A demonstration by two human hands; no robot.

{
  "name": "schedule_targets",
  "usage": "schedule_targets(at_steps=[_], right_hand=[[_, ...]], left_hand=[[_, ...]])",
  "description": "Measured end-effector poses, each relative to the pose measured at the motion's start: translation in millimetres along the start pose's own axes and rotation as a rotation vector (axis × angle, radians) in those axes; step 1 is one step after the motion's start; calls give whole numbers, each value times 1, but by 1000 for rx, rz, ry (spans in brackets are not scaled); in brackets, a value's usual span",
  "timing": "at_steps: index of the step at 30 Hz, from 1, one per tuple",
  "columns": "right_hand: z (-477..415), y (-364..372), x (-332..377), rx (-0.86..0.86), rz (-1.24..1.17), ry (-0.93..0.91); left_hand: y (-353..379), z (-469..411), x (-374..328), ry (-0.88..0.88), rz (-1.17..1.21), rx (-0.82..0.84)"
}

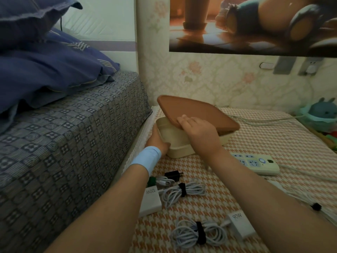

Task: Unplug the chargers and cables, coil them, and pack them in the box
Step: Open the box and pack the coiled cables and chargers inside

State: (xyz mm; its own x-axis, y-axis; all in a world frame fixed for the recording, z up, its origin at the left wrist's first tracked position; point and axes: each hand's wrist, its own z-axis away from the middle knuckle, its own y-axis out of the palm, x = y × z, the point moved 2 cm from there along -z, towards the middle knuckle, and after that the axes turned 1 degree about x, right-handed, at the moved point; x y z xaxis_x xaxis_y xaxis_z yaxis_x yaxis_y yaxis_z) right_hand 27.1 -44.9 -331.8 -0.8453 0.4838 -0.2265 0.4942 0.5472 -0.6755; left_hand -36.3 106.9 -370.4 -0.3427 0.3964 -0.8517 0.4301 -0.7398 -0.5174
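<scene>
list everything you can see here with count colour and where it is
box: 1, cream, beside the bed
lid: 1, brown, tilted over the box
power strip: 1, cream and blue, right of the box
white chargers: 2, white, front left and front right
black charger: 1, black, nearer than the box
coiled cables: 3, white, among the chargers
plush toy: 1, blue, far right
left hand: 1, grips the box's left end
right hand: 1, holds the lid's near edge

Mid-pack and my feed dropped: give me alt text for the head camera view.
The right hand holds a brown plastic lid tilted over an open cream rectangular box, which the left hand holds at its left side. In front, on the orange-checked cloth, lie two strapped coils of white cable, two white chargers, a black charger and a cream power strip.
</scene>
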Motion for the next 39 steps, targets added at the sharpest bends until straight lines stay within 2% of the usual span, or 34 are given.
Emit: schedule_targets(at_steps=[1,3,6,9,13,16,19,22,24,26,29,36,39], right_hand=[[-3,-6,-4,-95,19,-12],[-5,-15,-9,-134,33,-41],[1,-30,-14,-105,49,-59],[21,-43,-19,-4,73,-57],[47,-61,-23,112,74,-39],[68,-76,-30,152,19,-21],[83,-88,-43,361,-10,69],[100,-98,-59,636,-54,184],[110,-107,-70,656,-132,245],[120,-112,-85,644,-185,297],[138,-117,-110,642,-124,346],[166,-112,-146,839,-22,560],[175,-104,-153,947,7,599]], left_hand=[[0,4,-2,13,-50,26],[0,14,-10,71,-148,12],[-2,22,-25,188,-135,-87],[3,32,-49,266,18,-125],[24,60,-73,56,382,126],[37,70,-83,0,431,168],[49,73,-95,-16,496,217],[78,44,-90,25,360,247],[93,50,-101,58,259,243],[98,85,-128,141,40,241],[123,98,-143,248,-275,238],[166,87,-144,342,-587,323],[172,80,-137,355,-704,330]])
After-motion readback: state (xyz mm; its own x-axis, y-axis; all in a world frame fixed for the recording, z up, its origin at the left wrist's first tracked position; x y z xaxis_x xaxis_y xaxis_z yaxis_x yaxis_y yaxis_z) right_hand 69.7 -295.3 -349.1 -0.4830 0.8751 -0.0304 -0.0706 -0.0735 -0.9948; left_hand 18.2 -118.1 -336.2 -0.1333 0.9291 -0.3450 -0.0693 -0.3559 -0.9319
